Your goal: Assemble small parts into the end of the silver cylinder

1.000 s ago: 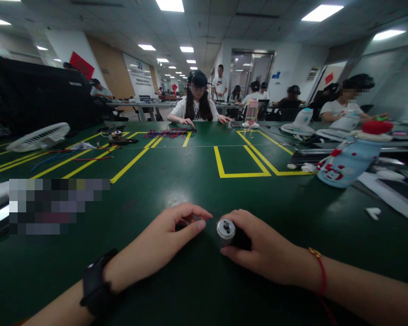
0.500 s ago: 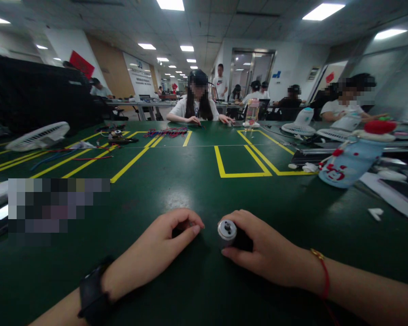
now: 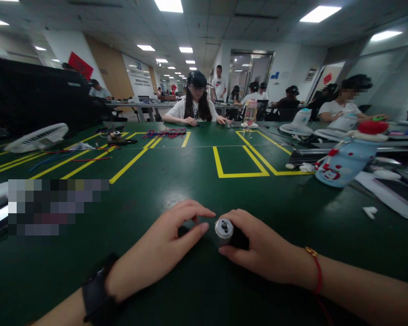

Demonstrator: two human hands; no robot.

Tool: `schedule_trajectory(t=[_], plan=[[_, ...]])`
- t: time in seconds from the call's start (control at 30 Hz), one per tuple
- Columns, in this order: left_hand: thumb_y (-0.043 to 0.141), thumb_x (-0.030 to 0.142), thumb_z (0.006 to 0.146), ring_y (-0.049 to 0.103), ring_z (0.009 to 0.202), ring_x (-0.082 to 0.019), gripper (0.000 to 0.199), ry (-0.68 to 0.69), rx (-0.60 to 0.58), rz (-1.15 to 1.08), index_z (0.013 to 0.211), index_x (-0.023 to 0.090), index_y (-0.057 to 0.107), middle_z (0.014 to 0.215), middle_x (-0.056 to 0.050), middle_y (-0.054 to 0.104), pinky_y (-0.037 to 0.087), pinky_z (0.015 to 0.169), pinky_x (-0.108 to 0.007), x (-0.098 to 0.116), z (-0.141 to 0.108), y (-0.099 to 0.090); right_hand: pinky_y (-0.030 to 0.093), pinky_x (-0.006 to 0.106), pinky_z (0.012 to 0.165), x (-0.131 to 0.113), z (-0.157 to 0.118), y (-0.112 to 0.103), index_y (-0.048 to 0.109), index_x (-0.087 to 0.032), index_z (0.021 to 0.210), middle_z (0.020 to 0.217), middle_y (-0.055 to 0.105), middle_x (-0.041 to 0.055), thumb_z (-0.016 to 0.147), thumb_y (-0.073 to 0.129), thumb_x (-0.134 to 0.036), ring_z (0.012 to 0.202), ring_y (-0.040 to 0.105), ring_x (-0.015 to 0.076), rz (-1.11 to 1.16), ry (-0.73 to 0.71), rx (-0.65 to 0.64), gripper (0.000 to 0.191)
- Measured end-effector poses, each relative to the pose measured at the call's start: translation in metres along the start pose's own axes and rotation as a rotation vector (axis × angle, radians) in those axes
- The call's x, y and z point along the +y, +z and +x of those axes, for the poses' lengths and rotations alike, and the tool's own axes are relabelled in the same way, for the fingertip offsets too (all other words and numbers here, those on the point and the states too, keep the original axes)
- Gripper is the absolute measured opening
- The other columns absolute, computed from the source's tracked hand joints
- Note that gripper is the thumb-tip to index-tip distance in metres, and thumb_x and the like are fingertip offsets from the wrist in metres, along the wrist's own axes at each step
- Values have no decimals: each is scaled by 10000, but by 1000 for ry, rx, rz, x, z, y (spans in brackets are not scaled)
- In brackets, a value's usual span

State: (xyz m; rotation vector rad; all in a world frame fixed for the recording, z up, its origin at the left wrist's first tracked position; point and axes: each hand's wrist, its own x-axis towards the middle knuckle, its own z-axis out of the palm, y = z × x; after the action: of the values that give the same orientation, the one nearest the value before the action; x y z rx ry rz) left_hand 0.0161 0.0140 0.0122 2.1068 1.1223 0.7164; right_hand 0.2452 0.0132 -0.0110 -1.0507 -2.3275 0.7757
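Observation:
A silver metal cylinder (image 3: 223,231), with a small dark shaft on its top face, stands upright near the table's front. My right hand (image 3: 255,244) is wrapped round it from the right, thumb in front and fingers behind. Just left of the cylinder is my left hand (image 3: 177,240), thumb and forefinger apart and nothing visible between them. Its fingertips are close to the cylinder's top without visibly touching it. The other fingers of the left hand are partly hidden behind the forefinger.
Yellow tape lines mark the green table (image 3: 149,194). On the right stand a blue cup with a red lid (image 3: 347,158) and white fans (image 3: 297,124). Wires (image 3: 166,132) and another fan (image 3: 37,138) lie left. A person (image 3: 197,104) sits across the table.
My left thumb and forefinger have opened from a near pinch, and the hand has moved right, nearer the cylinder. My right hand still holds the cylinder.

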Motion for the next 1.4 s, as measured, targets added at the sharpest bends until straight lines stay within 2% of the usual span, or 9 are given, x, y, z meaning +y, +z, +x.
schedule_trajectory(t=[0.07,0.17,0.33,0.5,0.63,0.83,1.07,1.2,1.4], plan=[[536,245,955,573,1060,-183,201,62,2,-9,1108,298,655,1126,4,624,434,956,-331,9,5,1,427,357,805,1,0,0,570,-208,1084,1033,614,36,807,688,-215,910,527,208,0,-13,0,301],[570,235,936,594,1009,-182,166,84,9,-16,1033,278,698,1083,-6,633,463,909,-319,19,11,5,430,360,799,2,0,1,566,-204,1066,1016,612,42,810,684,-217,902,527,210,-3,-28,11,282],[616,225,908,613,941,-178,117,92,56,-47,918,253,730,1021,-8,647,481,855,-306,20,15,10,427,353,791,2,-1,2,564,-214,1069,1008,608,33,814,678,-210,896,523,208,-7,-34,10,280],[617,243,911,610,939,-185,126,40,70,-37,936,273,737,993,-5,650,472,859,-319,10,7,-1,425,345,776,-1,-1,0,571,-211,1069,1005,605,27,810,691,-231,889,519,204,-18,-10,-8,286],[611,271,915,596,984,-195,146,11,-20,42,948,310,747,1052,-2,630,465,880,-334,-7,-2,-6,425,346,782,-1,-1,-1,573,-211,1081,1015,610,31,814,686,-223,891,520,204,-22,-7,-3,290],[630,274,900,566,1023,-228,156,17,-114,230,960,338,759,1075,-13,639,442,903,-372,-27,-8,1,431,343,772,-1,-1,-1,582,-208,1078,1001,619,42,809,692,-231,877,529,207,-11,5,4,292],[624,273,905,560,1016,-232,166,30,-108,253,967,353,755,1068,-8,644,441,884,-376,-31,-8,3,434,345,776,0,-2,-1,581,-220,1094,1012,616,36,809,694,-229,884,537,203,-8,16,6,307],[618,244,900,559,1051,-240,233,14,-100,197,1071,363,722,1107,-11,646,446,914,-389,-33,-9,2,437,355,792,-1,-2,-1,576,-221,1111,1034,616,41,812,691,-230,902,538,208,-8,25,-1,321],[493,178,937,592,1037,-203,230,-25,-33,69,1023,267,686,1090,-22,651,451,955,-372,-37,-8,-7,442,361,819,-1,-2,-3,571,-217,1119,1059,615,41,815,687,-234,930,549,208,0,36,-21,326]])
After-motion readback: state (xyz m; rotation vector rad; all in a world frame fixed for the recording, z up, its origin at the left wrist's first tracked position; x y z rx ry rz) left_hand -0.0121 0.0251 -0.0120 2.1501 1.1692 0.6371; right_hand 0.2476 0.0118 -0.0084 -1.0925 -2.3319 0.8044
